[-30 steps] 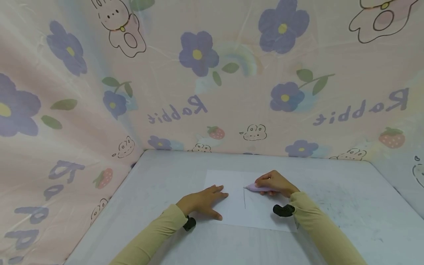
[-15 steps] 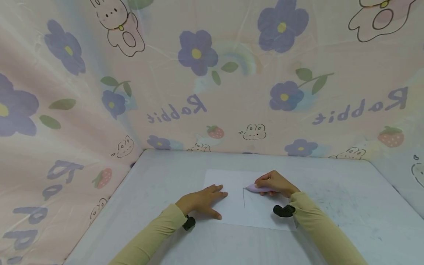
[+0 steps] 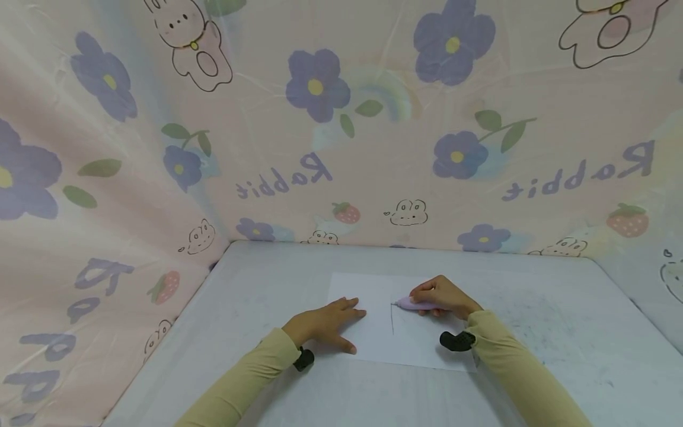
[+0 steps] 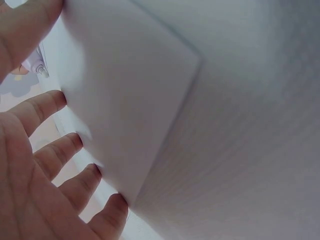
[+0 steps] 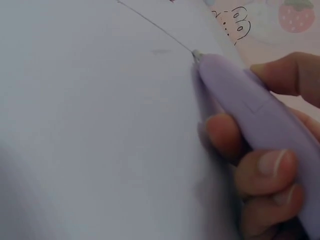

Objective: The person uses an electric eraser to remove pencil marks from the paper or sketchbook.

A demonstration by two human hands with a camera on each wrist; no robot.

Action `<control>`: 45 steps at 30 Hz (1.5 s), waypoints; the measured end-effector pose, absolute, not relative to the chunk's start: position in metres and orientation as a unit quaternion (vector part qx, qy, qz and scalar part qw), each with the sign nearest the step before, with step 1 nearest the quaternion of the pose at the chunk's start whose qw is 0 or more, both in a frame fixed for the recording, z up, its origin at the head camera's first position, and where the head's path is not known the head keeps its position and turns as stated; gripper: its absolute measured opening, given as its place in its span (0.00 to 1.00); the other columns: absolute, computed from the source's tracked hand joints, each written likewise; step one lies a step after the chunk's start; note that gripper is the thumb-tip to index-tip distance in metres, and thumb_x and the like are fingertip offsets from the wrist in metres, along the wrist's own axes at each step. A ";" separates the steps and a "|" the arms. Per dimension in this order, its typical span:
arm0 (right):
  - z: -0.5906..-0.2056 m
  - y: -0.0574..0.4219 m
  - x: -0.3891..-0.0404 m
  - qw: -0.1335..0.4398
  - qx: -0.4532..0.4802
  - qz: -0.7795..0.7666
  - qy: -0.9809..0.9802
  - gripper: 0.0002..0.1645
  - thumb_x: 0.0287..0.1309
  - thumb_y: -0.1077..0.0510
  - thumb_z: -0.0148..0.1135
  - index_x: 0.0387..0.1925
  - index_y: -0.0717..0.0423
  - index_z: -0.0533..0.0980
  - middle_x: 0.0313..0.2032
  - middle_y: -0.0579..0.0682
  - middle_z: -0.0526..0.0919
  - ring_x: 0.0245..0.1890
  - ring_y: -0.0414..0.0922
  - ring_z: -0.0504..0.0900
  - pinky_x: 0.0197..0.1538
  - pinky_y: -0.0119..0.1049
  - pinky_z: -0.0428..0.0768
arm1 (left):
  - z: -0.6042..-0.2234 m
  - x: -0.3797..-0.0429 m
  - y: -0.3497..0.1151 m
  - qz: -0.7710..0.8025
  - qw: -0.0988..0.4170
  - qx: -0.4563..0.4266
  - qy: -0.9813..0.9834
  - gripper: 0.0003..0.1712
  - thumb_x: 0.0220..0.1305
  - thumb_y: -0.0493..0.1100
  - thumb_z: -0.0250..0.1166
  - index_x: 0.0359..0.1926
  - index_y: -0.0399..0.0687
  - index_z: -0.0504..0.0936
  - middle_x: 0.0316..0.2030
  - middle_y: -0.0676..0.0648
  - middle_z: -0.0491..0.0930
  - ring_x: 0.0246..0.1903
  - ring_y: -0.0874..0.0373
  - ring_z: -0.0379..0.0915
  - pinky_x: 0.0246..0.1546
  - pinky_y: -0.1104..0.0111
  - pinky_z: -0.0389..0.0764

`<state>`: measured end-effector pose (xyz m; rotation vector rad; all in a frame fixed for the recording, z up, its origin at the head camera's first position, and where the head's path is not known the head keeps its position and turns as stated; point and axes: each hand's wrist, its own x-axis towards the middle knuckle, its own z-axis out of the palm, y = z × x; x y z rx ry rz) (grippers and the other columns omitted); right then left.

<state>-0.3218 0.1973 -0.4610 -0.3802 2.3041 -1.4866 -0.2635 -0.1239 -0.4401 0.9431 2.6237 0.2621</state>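
Observation:
A sheet of white paper [image 3: 373,350] lies on the table, with a thin dark line [image 3: 392,323] on it. My right hand [image 3: 443,296] grips a thick lilac pen-shaped tool [image 3: 413,303] with a narrow pale tip; its exact kind cannot be told. In the right wrist view the tip meets one end of the line, and thumb and fingers wrap the lilac body [image 5: 260,110]. My left hand [image 3: 325,326] rests spread on the left part of the paper. Its fingertips [image 4: 74,140] press the sheet in the left wrist view.
The white table [image 3: 256,284] has faint dark smudges on its right side. Behind it and to the left hangs a pale pink curtain [image 3: 373,148] printed with flowers and rabbits. A black strap piece [image 3: 457,340] sits at the right wrist, another [image 3: 304,359] at the left.
Almost nothing moves: both hands keep their places on the paper, the tool tip stays at the line's far end, and the head view shifts very slightly.

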 end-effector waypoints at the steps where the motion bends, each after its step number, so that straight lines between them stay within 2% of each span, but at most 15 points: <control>1: -0.461 0.197 -0.322 0.185 -0.135 -0.528 0.818 0.16 0.57 0.56 0.68 0.43 0.63 0.83 0.23 0.55 0.84 0.12 0.36 0.68 0.16 0.26 0.65 | -0.440 -0.263 -0.124 0.090 0.170 0.332 0.924 0.48 0.55 0.62 0.70 0.73 0.58 0.61 0.74 0.48 0.49 0.73 0.48 0.42 0.66 0.52 0.57; 45: -0.459 0.193 -0.311 0.180 -0.143 -0.533 0.814 0.14 0.56 0.56 0.67 0.41 0.63 0.84 0.22 0.55 0.83 0.12 0.37 0.68 0.16 0.27 0.65 | -0.438 -0.262 -0.124 0.094 0.176 0.332 0.922 0.47 0.56 0.62 0.69 0.73 0.57 0.61 0.75 0.49 0.49 0.73 0.49 0.42 0.66 0.52 0.58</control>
